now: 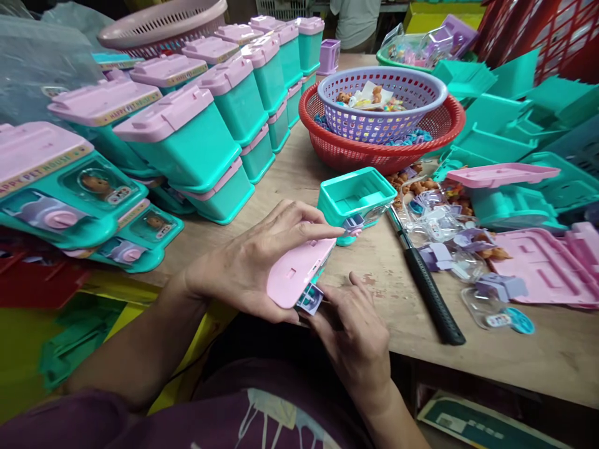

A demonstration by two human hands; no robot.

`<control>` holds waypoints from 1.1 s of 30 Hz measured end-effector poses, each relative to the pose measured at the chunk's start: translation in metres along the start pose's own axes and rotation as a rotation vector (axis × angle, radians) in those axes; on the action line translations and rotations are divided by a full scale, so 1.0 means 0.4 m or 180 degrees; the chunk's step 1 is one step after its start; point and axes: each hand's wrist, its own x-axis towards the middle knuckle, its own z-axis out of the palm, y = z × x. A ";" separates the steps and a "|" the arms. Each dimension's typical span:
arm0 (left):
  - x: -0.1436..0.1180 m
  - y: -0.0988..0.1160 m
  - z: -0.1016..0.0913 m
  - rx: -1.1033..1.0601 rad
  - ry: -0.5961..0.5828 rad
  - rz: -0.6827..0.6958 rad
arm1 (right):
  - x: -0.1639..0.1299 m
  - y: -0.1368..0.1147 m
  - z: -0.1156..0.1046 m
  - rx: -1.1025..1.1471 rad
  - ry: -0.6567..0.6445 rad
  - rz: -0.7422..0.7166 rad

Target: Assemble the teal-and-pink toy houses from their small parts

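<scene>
My left hand (262,262) grips a toy pet house part (299,268) with a flat pink side and a teal edge, thumb below and fingers over the top. From its lower end sticks out a small purple plastic piece (310,299). My right hand (350,330) is closed at that purple piece, thumb and fingertips against it; some fingertips are hidden. Just beyond, on the table, stands an open teal box (355,193) with a purple and pink fitting on its front. A hammer-like tool with a black handle (433,296) lies right of my hands.
Stacked teal boxes with pink lids (178,137) line the left. A purple basket (384,118) of small figures sits in a red basket (313,134). Purple and clear parts (440,224), pink panels (543,262) and teal shells (496,125) crowd the right. A person (358,25) is behind.
</scene>
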 end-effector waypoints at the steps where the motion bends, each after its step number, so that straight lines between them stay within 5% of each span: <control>1: 0.000 0.000 0.001 -0.0006 0.0008 -0.0016 | 0.000 0.000 0.003 -0.0014 0.0026 0.0005; 15: 0.009 0.006 -0.014 0.0107 -0.0228 -0.0013 | 0.003 0.006 0.004 0.0099 0.0127 -0.0083; 23: 0.016 0.088 -0.016 0.1385 -0.0800 -0.1214 | 0.000 -0.011 0.024 0.0039 0.0105 -0.0027; 33: 0.043 0.113 -0.001 0.1577 -0.1082 -0.1637 | -0.001 -0.013 0.045 0.0107 0.0146 0.0013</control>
